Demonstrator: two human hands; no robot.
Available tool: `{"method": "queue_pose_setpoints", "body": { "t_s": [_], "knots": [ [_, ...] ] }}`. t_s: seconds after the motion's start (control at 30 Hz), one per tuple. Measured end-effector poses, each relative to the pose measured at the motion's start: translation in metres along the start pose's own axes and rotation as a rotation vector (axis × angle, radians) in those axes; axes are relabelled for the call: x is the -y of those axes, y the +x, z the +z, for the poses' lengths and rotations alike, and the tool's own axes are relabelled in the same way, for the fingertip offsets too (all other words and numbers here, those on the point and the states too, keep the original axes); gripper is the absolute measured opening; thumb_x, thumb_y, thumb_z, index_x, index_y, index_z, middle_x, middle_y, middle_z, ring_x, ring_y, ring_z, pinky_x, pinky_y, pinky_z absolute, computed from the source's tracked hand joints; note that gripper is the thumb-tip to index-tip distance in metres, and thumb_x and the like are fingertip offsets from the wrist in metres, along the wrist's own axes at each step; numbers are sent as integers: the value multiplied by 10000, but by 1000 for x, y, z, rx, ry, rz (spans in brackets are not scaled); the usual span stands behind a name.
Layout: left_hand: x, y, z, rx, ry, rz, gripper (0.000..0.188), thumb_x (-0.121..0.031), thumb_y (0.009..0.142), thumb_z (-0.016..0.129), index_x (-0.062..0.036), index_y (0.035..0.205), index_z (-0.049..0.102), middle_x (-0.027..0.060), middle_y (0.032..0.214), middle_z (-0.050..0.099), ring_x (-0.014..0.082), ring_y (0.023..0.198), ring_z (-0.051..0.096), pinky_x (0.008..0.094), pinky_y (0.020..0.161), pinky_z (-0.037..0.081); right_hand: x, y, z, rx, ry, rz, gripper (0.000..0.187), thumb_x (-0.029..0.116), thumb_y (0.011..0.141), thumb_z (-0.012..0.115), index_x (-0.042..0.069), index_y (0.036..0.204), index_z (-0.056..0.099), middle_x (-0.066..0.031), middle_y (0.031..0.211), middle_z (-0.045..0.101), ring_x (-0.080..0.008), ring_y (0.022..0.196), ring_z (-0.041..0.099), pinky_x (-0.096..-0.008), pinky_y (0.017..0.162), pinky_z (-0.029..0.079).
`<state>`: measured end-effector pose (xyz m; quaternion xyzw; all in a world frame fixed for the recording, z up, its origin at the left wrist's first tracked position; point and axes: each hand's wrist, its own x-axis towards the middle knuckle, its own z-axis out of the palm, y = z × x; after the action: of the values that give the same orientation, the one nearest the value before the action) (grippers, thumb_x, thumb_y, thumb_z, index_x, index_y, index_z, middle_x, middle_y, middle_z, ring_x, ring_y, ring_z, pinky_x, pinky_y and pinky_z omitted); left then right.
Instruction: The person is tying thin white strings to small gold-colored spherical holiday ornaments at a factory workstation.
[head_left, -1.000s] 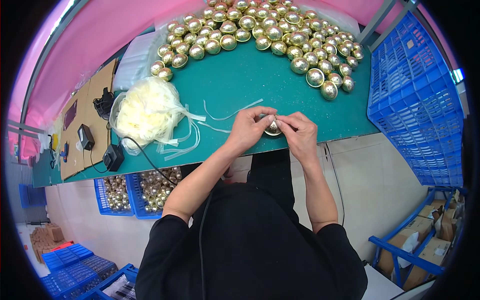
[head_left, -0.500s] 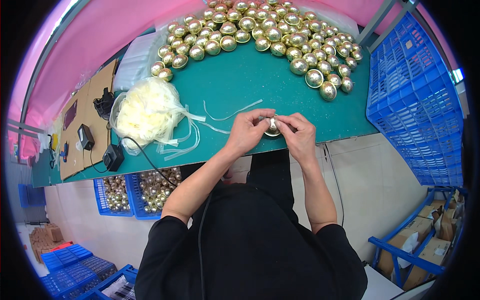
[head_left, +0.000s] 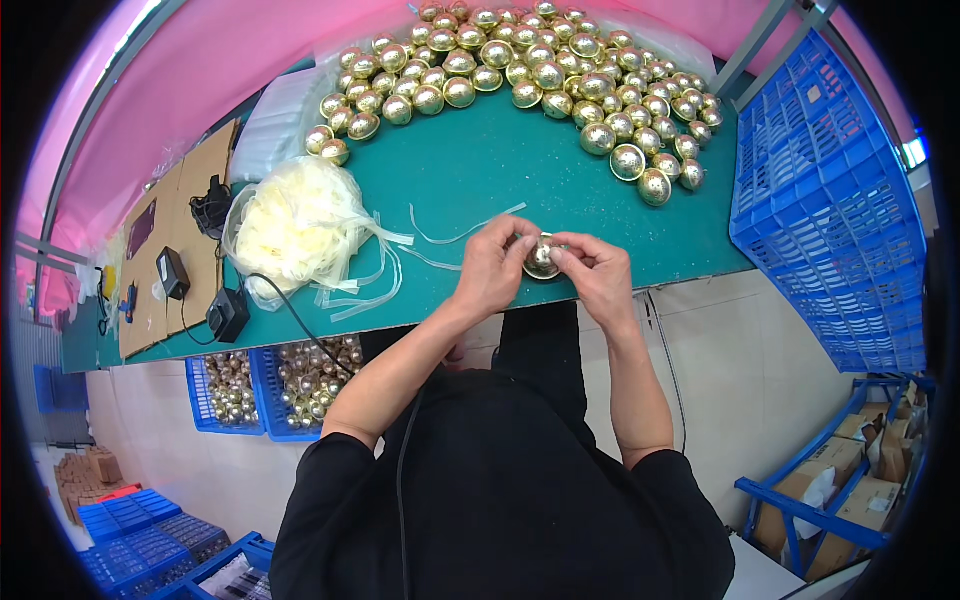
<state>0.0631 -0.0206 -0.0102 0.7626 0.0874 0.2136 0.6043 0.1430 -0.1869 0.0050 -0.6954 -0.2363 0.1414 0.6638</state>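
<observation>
At the front edge of the green table, a shiny gold ball ornament with a rim around it is between my two hands. My left hand is closed, thumb and forefinger at the ball's left side and top. From the other side, my right hand pinches at the ball's upper right; whether a ribbon end is between those fingertips is too small to tell. A thin translucent ribbon lies loose just left of my hands. Farther left sits a fluffy heap of cream ribbons, strands trailing toward me.
Many gold balls spread across the back of the table. A tall blue crate stands at right. Black adapters and cardboard lie left. Blue baskets of balls are below the table. One cable crosses the table edge.
My left hand's fingers have drawn back slightly from over the ball, so more of it shows. The right hand still pinches at its top.
</observation>
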Motion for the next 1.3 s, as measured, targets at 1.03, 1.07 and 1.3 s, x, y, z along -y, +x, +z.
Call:
{"method": "queue_pose_setpoints", "body": {
  "t_s": [1.03,1.07,1.3],
  "knots": [
    [-63,-2,-26,74,-587,-142,252,-99,1044,625,47,1247,599,209,1195,743,166,988,714,283,803,589,38,8,26,280,73,-26,250,182,1044,653,-32,993,772,-83,851,770,-126,701,710,-255,607,530],
    [-62,-3,-27,73,-587,-141,252,-99,1044,625,47,1247,599,209,1195,743,166,988,714,283,803,589,37,8,27,275,100,-13,257,194,1044,656,-25,976,771,-77,843,766,-121,692,706,-249,596,519],
    [-64,-9,-28,58,-512,-121,376,-81,1020,662,81,1350,584,197,1200,750,162,1022,717,299,878,591,34,6,28,298,131,33,286,235,1049,659,-9,949,771,-65,811,751,-107,664,691,-236,574,502]
  ]
}}
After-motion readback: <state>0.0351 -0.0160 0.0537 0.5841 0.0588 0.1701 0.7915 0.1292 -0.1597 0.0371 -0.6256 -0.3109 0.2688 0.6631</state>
